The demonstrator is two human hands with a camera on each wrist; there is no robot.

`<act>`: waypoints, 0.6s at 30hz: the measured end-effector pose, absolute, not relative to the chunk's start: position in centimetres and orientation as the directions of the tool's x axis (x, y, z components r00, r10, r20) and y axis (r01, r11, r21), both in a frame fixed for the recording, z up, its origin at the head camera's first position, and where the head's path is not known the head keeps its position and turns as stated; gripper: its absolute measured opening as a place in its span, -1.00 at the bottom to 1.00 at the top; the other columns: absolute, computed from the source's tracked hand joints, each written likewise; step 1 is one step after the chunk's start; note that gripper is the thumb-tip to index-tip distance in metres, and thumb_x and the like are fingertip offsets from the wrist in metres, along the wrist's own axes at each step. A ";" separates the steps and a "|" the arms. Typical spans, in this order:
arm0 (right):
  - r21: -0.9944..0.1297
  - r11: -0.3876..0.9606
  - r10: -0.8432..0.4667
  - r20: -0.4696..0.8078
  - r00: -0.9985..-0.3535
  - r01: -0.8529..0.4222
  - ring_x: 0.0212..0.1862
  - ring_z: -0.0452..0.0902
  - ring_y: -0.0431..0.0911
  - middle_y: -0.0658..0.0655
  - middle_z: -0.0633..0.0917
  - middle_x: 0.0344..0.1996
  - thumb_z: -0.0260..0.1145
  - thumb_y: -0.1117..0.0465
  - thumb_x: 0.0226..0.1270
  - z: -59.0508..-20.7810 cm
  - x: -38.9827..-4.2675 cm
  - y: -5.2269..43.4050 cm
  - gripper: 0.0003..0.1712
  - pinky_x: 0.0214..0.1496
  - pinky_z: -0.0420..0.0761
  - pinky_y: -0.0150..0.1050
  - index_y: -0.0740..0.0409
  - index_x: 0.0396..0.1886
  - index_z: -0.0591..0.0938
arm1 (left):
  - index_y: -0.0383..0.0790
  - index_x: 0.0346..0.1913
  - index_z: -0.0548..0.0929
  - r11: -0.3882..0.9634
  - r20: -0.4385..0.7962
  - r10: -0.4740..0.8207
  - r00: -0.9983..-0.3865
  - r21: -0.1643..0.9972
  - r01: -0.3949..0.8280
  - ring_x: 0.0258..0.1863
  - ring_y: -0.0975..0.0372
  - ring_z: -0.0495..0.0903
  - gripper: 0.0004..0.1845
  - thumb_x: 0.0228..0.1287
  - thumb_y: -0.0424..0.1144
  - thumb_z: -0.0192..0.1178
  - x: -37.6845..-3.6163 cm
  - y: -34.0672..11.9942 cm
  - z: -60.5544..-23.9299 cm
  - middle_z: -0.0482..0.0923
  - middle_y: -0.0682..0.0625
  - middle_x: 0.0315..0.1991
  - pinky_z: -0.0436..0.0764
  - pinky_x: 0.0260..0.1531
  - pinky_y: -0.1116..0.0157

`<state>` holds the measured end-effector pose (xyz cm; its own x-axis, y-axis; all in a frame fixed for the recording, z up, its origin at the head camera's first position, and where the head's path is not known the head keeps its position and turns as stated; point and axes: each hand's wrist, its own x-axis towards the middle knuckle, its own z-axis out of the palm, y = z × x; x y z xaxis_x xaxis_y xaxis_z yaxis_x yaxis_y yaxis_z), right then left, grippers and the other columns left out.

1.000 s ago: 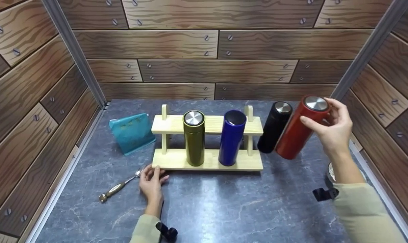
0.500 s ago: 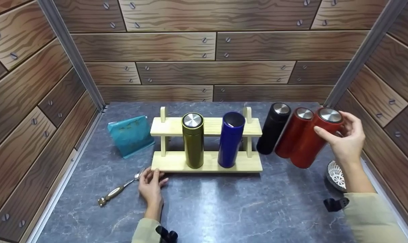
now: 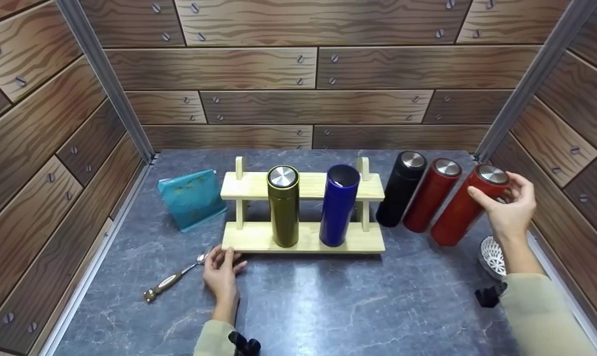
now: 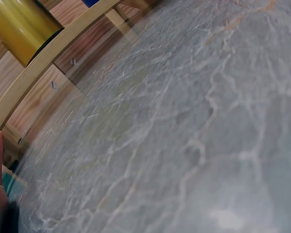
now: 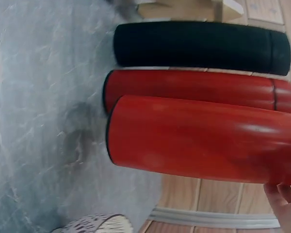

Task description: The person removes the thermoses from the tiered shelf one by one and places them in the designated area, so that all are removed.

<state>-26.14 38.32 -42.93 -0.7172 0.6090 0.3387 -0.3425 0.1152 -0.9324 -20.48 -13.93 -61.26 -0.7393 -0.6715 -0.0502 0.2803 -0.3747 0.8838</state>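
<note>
**While One Hand Holds a Red Bottle, the Other Rests by the Rack**

While the right hand curls its fingers and thumb round the top of the red bottle, the bottle sits at the far right end of a row on the grey table. The fingers wrap the part just under the shiny silver lid. The thumb is on the side near the person, and the other fingers go round the far side.

The bottle is long and thin. Its lid end points up and leans a bit to the right, toward the hand. Its bottom end is down at the table, but I cannot tell if it touches. Just to its left stands a second red bottle, and next to that a black bottle. From the right wrist view the three lie side by side, very close.

The right arm comes in from the lower right in a pale sleeve, with the wrist bent up.

The left hand lies flat on the table with its fingers loose and a little spread. Its fingertips touch the front left corner of the wooden rack. A green bottle and a blue bottle stand in the rack. A spoon lies just left of the hand.
</note>
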 end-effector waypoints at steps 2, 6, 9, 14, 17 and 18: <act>-0.938 0.111 0.624 0.323 -0.711 -0.328 -0.22 0.49 -0.19 0.01 0.61 -0.19 0.59 0.51 -0.39 -43.1 -26.6 38.5 -0.16 -0.28 0.48 -0.50 0.13 0.04 0.49 | -0.44 0.05 0.44 -0.383 -0.059 -0.671 -0.739 0.881 0.278 -0.46 0.08 0.65 -0.59 0.17 -0.39 0.28 -20.6 -13.9 -61.2 0.46 -0.23 -0.20 0.73 -0.58 0.11; -0.943 0.156 0.631 0.324 -0.705 -0.294 -0.18 0.48 -0.21 0.00 0.60 -0.16 0.60 0.47 -0.38 -43.6 -27.3 38.8 -0.16 -0.24 0.46 -0.51 0.10 0.05 0.48 | -0.43 0.06 0.44 -0.381 -0.064 -0.670 -0.740 0.885 0.269 -0.45 0.08 0.65 -0.59 0.17 -0.38 0.27 -20.6 -13.9 -61.1 0.46 -0.23 -0.19 0.73 -0.57 0.10; -0.937 0.196 0.620 0.347 -0.703 -0.289 -0.16 0.47 -0.21 0.00 0.59 -0.14 0.60 0.45 -0.35 -43.9 -28.1 38.9 -0.16 -0.19 0.47 -0.50 0.12 0.07 0.47 | -0.42 0.06 0.44 -0.378 -0.060 -0.672 -0.739 0.885 0.272 -0.44 0.09 0.65 -0.58 0.17 -0.37 0.28 -20.7 -13.9 -61.1 0.46 -0.23 -0.18 0.73 -0.56 0.11; -0.936 0.228 0.618 0.352 -0.703 -0.268 -0.10 0.46 -0.19 0.00 0.56 -0.10 0.59 0.42 -0.32 -44.6 -28.9 38.7 -0.17 -0.08 0.48 -0.44 0.11 0.08 0.45 | -0.41 0.05 0.45 -0.380 -0.061 -0.677 -0.733 0.882 0.278 -0.46 0.11 0.65 -0.61 0.17 -0.39 0.27 -20.5 -13.9 -61.0 0.47 -0.23 -0.19 0.73 -0.58 0.12; -0.940 0.234 0.624 0.342 -0.703 -0.250 -0.08 0.44 -0.19 0.00 0.54 -0.08 0.59 0.40 -0.30 -44.7 -28.9 38.6 -0.17 -0.04 0.47 -0.43 0.10 0.09 0.44 | -0.41 0.04 0.45 -0.379 -0.062 -0.678 -0.732 0.883 0.276 -0.47 0.12 0.65 -0.62 0.18 -0.40 0.26 -20.5 -13.8 -61.0 0.47 -0.23 -0.19 0.73 -0.59 0.12; -0.942 0.228 0.627 0.336 -0.703 -0.246 -0.08 0.44 -0.19 0.00 0.54 -0.07 0.59 0.40 -0.30 -44.7 -28.9 38.6 -0.17 -0.03 0.47 -0.43 0.09 0.09 0.44 | -0.41 0.04 0.45 -0.376 -0.061 -0.679 -0.732 0.884 0.276 -0.47 0.13 0.65 -0.62 0.18 -0.40 0.26 -20.5 -13.8 -61.1 0.48 -0.23 -0.20 0.73 -0.59 0.12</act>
